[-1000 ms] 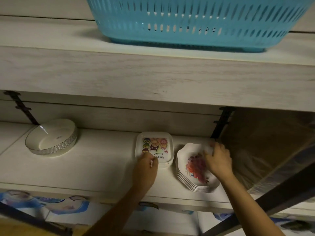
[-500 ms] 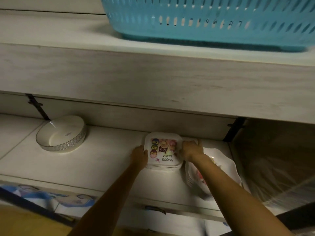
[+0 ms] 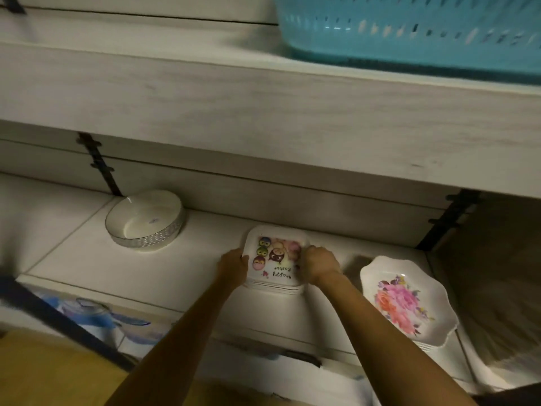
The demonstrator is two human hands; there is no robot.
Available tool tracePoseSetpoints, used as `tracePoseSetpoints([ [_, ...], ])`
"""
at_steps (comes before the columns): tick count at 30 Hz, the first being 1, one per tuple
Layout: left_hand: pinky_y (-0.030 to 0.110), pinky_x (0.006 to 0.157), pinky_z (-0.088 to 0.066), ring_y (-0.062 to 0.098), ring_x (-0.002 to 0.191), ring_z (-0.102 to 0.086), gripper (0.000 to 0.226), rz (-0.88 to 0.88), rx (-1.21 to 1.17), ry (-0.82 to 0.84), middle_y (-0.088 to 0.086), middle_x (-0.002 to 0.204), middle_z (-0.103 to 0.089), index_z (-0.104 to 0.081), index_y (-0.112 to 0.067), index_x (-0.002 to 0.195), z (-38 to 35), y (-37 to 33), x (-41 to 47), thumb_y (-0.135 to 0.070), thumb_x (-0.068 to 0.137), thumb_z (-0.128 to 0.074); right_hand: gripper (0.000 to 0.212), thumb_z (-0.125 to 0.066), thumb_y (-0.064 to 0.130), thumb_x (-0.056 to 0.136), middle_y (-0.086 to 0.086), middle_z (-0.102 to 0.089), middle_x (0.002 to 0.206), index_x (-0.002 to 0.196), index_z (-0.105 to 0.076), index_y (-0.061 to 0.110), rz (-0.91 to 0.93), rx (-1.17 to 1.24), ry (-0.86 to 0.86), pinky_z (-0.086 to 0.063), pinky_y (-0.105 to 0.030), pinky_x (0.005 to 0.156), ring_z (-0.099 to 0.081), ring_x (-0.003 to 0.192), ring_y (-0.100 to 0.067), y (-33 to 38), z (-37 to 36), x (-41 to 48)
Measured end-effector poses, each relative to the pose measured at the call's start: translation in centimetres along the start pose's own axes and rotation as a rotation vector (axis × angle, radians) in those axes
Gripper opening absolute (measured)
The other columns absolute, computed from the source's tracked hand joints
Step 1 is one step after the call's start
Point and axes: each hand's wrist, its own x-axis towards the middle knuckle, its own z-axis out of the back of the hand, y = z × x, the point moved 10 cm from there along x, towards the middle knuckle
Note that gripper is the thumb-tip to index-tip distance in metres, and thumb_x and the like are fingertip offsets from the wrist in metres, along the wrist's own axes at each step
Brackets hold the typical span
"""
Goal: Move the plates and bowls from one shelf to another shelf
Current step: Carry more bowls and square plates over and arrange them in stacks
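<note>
A stack of square white plates with owl pictures [image 3: 275, 259] sits on the lower shelf [image 3: 175, 268]. My left hand [image 3: 234, 266] grips its left edge and my right hand [image 3: 320, 263] grips its right edge. To the right lies a stack of scalloped white plates with a pink flower print [image 3: 407, 303], untouched. A round white bowl with a patterned rim [image 3: 145, 221] stands at the left of the same shelf, near the back wall.
The upper shelf [image 3: 263, 106] overhangs the lower one and carries a turquoise slotted basket [image 3: 409, 33] at the right. Black brackets [image 3: 99, 162] run up the back wall. Printed boxes [image 3: 96, 317] show below the shelf's front edge.
My right hand left the flower plates and moved to the right edge of the owl plates. My left hand shifted to their left edge. The camera view swung left.
</note>
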Motion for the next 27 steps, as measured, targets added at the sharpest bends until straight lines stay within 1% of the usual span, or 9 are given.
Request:
tracePoseSetpoints([
  [2, 0.032, 0.086, -0.048, 0.033, 0.103, -0.062, 0.032, -0.016, 0.016, 0.009, 0.022, 0.114, -0.064, -0.059, 0.003, 0.112, 1.5, 1.2, 0.3, -0.016, 0.096, -0.039, 0.033, -0.052, 0.021, 0.087, -0.015, -0.06, 0.12, 0.115, -0.054, 0.003, -0.056, 0.059, 0.003, -0.046, -0.033, 0.09, -0.056, 0.112, -0.032, 1.4, -0.4, -0.3],
  [5, 0.037, 0.091, -0.05, 0.034, 0.103, -0.061, 0.033, -0.044, 0.027, 0.023, 0.023, 0.114, -0.065, -0.061, 0.003, 0.112, 3.7, 3.4, 0.9, -0.016, 0.094, -0.041, 0.038, -0.052, 0.021, 0.087, -0.017, -0.058, 0.123, 0.12, -0.049, 0.002, -0.111, 0.106, 0.012, -0.046, -0.034, 0.091, -0.054, 0.114, -0.033, 4.1, -1.1, -0.7],
  [10, 0.034, 0.082, -0.048, 0.034, 0.099, -0.062, 0.03, -0.106, 0.031, 0.039, 0.024, 0.11, -0.066, -0.062, 0.005, 0.108, 7.6, 6.7, 2.0, -0.013, 0.093, -0.043, 0.041, -0.05, 0.023, 0.091, -0.02, -0.057, 0.123, 0.124, -0.04, 0.002, -0.14, 0.219, 0.007, -0.044, -0.036, 0.092, -0.056, 0.113, -0.035, 9.1, -2.8, -1.7],
  [13, 0.031, 0.072, -0.044, 0.034, 0.094, -0.061, 0.029, -0.135, 0.044, 0.071, 0.025, 0.106, -0.067, -0.063, 0.007, 0.101, 9.0, 8.6, 2.6, -0.013, 0.092, -0.044, 0.041, -0.048, 0.024, 0.092, -0.02, -0.057, 0.122, 0.126, -0.038, 0.003, -0.141, 0.251, -0.041, -0.043, -0.036, 0.091, -0.055, 0.112, -0.035, 11.3, -3.3, -2.7],
  [16, 0.027, 0.067, -0.037, 0.027, 0.08, -0.057, 0.026, -0.136, 0.037, 0.11, 0.027, 0.099, -0.067, -0.063, 0.008, 0.089, 9.8, 10.0, 2.4, -0.012, 0.091, -0.045, 0.042, -0.049, 0.024, 0.092, -0.02, -0.057, 0.121, 0.127, -0.037, 0.004, -0.142, 0.248, -0.051, -0.043, -0.035, 0.089, -0.056, 0.111, -0.035, 12.8, -3.7, -3.9],
  [18, 0.026, 0.065, -0.035, 0.022, 0.075, -0.052, 0.023, -0.146, 0.032, 0.121, 0.028, 0.094, -0.067, -0.058, 0.002, 0.076, 10.2, 10.5, 2.1, -0.011, 0.09, -0.046, 0.04, -0.049, 0.023, 0.092, -0.02, -0.058, 0.119, 0.125, -0.037, 0.005, -0.14, 0.255, -0.044, -0.044, -0.036, 0.088, -0.057, 0.108, -0.035, 13.4, -3.9, -4.5],
  [19, 0.026, 0.064, -0.035, 0.022, 0.074, -0.052, 0.021, -0.155, 0.027, 0.119, 0.028, 0.093, -0.068, -0.057, 0.0, 0.074, 10.3, 10.6, 1.9, -0.011, 0.09, -0.047, 0.039, -0.048, 0.022, 0.091, -0.02, -0.059, 0.117, 0.125, -0.038, 0.005, -0.139, 0.258, -0.04, -0.044, -0.036, 0.087, -0.057, 0.107, -0.035, 13.6, -4.0, -4.8],
  [23, 0.025, 0.065, -0.038, 0.026, 0.075, -0.058, 0.026, -0.162, -0.021, 0.121, 0.024, 0.093, -0.07, -0.064, 0.007, 0.087, 10.3, 11.5, 0.8, -0.013, 0.09, -0.047, 0.039, -0.047, 0.018, 0.09, -0.02, -0.059, 0.116, 0.127, -0.038, 0.008, -0.137, 0.261, -0.031, -0.044, -0.035, 0.084, -0.057, 0.106, -0.035, 13.6, -4.4, -5.9],
  [27, 0.023, 0.065, -0.038, 0.021, 0.074, -0.056, 0.027, -0.159, -0.056, 0.127, 0.021, 0.093, -0.071, -0.065, 0.006, 0.089, 10.1, 12.0, 0.2, -0.014, 0.091, -0.048, 0.038, -0.043, 0.019, 0.092, -0.02, -0.059, 0.115, 0.13, -0.038, 0.011, -0.136, 0.27, -0.037, -0.044, -0.036, 0.084, -0.057, 0.104, -0.036, 13.5, -4.7, -6.2],
])
